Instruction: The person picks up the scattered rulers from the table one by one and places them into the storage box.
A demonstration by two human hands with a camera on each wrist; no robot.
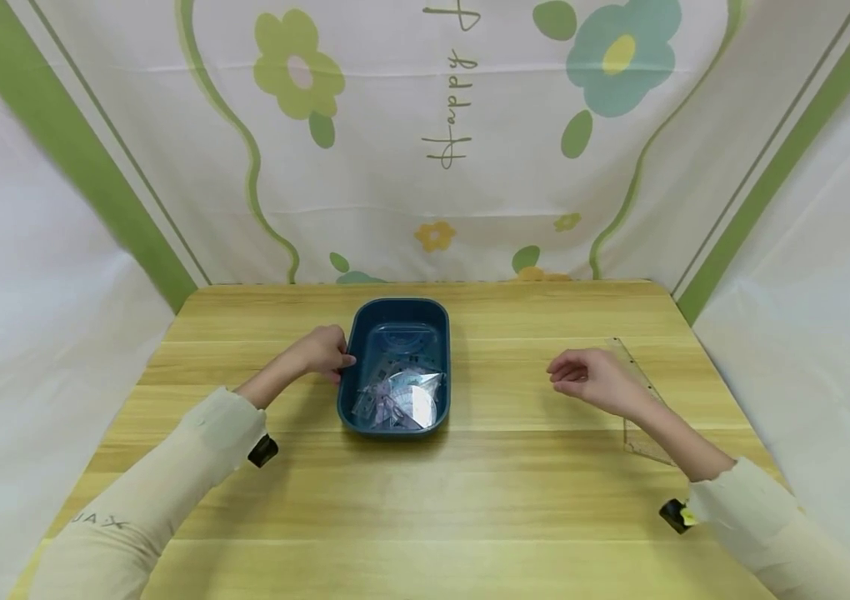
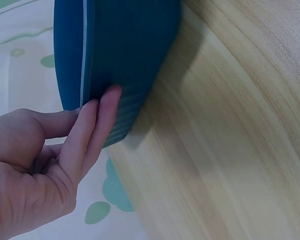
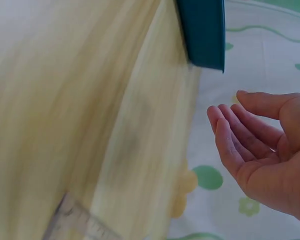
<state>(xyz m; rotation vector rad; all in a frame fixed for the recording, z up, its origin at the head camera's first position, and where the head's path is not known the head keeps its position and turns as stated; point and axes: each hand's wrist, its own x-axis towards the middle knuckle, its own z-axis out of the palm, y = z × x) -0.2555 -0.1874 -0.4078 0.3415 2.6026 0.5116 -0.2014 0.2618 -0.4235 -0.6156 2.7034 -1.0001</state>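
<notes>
A dark blue plastic bin (image 1: 395,432) stands on the table, left of centre. Its left rim is pinched by my left hand (image 1: 326,352), the thumb over the edge and fingers against the outer wall, as the left wrist view shows. Inside lie several clear plastic pieces, among them a glossy rounded piece like a protractor (image 1: 413,398). My right hand (image 1: 596,379) hovers over the right side of the table with loosely curved fingers and holds nothing. Below its wrist lies a transparent measuring piece with tick marks (image 1: 646,448), partly covered by the forearm.
The wood-grain table (image 1: 425,517) ends at a hanging white cloth (image 1: 387,175) printed with flowers. More cloth hangs at both sides. A dark wrist device (image 1: 263,451) sits by the left sleeve, another (image 1: 672,517) by the right.
</notes>
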